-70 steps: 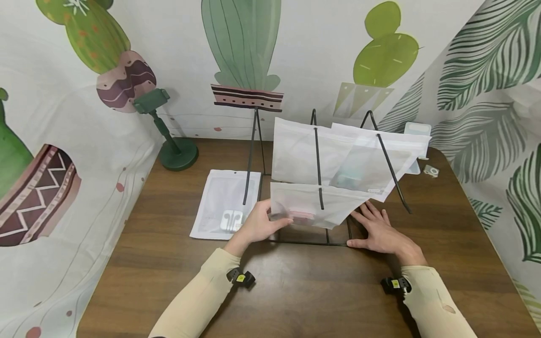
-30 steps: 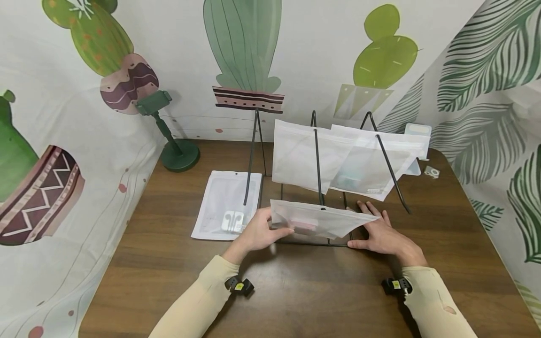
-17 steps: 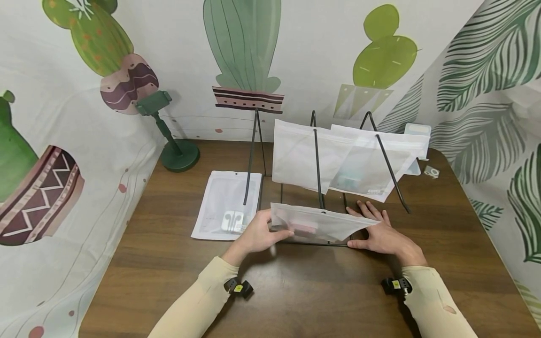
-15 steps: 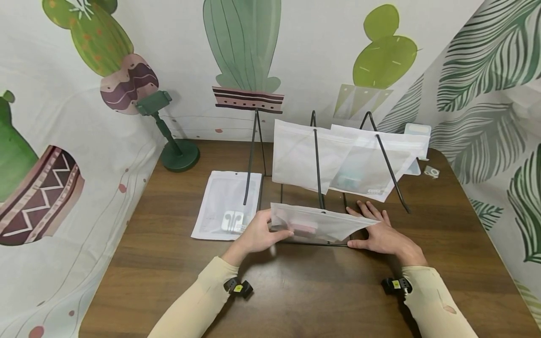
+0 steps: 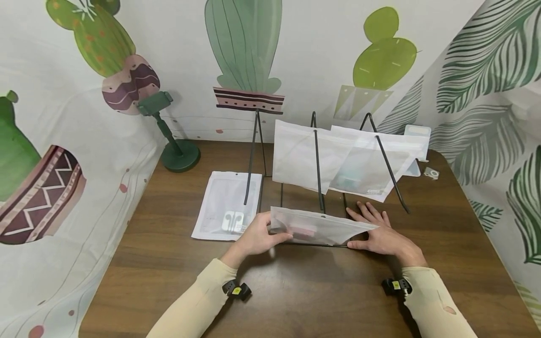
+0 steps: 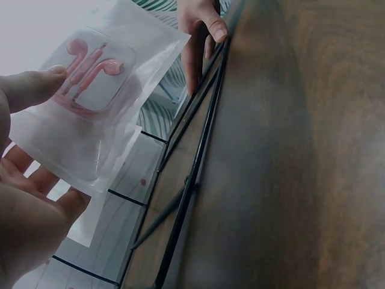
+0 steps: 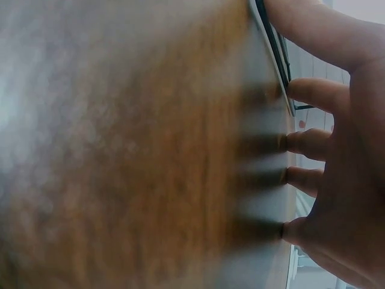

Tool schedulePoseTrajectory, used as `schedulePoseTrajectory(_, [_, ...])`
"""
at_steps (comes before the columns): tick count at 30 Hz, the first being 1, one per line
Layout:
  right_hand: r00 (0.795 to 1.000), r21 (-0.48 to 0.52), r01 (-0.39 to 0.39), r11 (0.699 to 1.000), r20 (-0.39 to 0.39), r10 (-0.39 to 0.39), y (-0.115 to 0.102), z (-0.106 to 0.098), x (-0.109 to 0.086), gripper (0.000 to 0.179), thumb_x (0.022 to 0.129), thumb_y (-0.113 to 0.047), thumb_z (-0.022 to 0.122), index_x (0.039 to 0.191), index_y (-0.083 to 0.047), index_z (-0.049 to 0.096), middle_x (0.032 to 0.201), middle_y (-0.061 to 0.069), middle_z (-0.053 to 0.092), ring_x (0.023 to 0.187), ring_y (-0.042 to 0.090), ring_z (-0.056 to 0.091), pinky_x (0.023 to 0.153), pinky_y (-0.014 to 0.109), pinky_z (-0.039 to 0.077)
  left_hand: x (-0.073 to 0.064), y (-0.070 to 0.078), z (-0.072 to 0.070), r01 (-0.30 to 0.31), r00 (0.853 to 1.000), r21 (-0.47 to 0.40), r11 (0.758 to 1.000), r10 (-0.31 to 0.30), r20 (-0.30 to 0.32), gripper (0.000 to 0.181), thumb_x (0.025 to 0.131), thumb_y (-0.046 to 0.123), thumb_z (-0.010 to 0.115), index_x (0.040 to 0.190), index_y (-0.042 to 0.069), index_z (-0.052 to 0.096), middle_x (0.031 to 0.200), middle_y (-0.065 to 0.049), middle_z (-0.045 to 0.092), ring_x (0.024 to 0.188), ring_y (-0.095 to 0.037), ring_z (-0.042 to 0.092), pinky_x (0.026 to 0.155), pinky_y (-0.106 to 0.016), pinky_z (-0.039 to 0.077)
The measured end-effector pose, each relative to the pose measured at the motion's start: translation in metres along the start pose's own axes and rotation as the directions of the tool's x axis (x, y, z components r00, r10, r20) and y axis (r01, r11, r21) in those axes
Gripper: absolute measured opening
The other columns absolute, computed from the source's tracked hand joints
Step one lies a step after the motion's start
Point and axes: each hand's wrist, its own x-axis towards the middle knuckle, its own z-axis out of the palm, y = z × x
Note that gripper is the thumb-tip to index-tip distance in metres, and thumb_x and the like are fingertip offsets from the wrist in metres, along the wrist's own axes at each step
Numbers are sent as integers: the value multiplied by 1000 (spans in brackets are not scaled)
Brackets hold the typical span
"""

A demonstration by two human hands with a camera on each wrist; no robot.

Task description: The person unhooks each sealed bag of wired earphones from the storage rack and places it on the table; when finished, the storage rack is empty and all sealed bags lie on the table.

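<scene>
Whereas the middle hook (image 5: pixel 318 164) runs through its hole in the earliest view, the held bag (image 5: pixel 325 230) now has that hole just below the tip; I judge it unhooked. The left hand (image 5: pixel 263 233) pinches its edge between thumb and fingers at the front of the rack (image 5: pixel 253 145); the right hand (image 5: pixel 378 233) rests fingers spread on the table (image 5: pixel 304 291), thumb at the rack's base. Count: three hooks; four bags visible (others may be hidden), being the held bag, the middle bag (image 5: pixel 297 152) and right bag (image 5: pixel 372 159), both hanging, and the flat bag (image 5: pixel 230 192); pink earphones (image 6: pixel 90 65), one set; white earphones (image 5: pixel 233 220), one set.
</scene>
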Motion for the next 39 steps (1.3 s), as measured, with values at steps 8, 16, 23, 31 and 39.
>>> schedulePoseTrajectory(8, [1000, 4, 13, 1000, 11, -13, -1, 0, -1, 99, 76, -58, 74, 154, -18, 29, 161, 25, 10, 147, 47, 2, 107, 75, 0, -12, -3, 0, -16, 1000, 29, 999, 16, -1, 15, 84, 16, 76, 94, 11, 66, 100, -4, 71, 94, -16, 66, 87, -31, 54])
schedulePoseTrajectory(16, [1000, -63, 20, 998, -10, -21, -3, 0, -1, 99, 75, -58, 75, 154, -17, 30, 159, 28, 16, 145, 49, 8, 105, 77, 6, -27, -1, -10, -45, 998, 114, 992, 48, -30, 16, 81, 14, 79, 90, 13, 65, 99, -1, 69, 94, -15, 65, 88, -32, 53])
schedulePoseTrajectory(23, [1000, -29, -1, 1000, 6, 2, 0, 2, 1, 95, 79, -56, 73, 154, -16, 30, 160, 26, 12, 147, 48, 3, 107, 76, 1, -37, -4, -22, -55, 996, 142, 988, 64, -61, 17, 80, 9, 79, 88, 15, 65, 96, 1, 68, 92, -13, 64, 85, -31, 53])
schedulePoseTrajectory(31, [1000, -26, 1, 1000, 11, 0, 0, 0, 1, 97, 78, -60, 71, 154, -17, 29, 160, 26, 11, 147, 47, 3, 107, 76, 1, -48, -4, -30, -5, 994, 159, 987, 23, -106, 18, 78, 4, 79, 88, 10, 66, 91, -3, 69, 87, -16, 64, 82, -32, 52])
schedulePoseTrajectory(39, [1000, -25, -3, 1000, 11, 3, 0, 2, 1, 97, 78, -61, 71, 154, -16, 29, 160, 26, 11, 147, 48, 3, 106, 76, 1, -52, 0, -38, 86, 988, 152, 985, -65, -142, 19, 76, -4, 78, 92, 0, 68, 98, -12, 71, 94, -18, 64, 85, -33, 54])
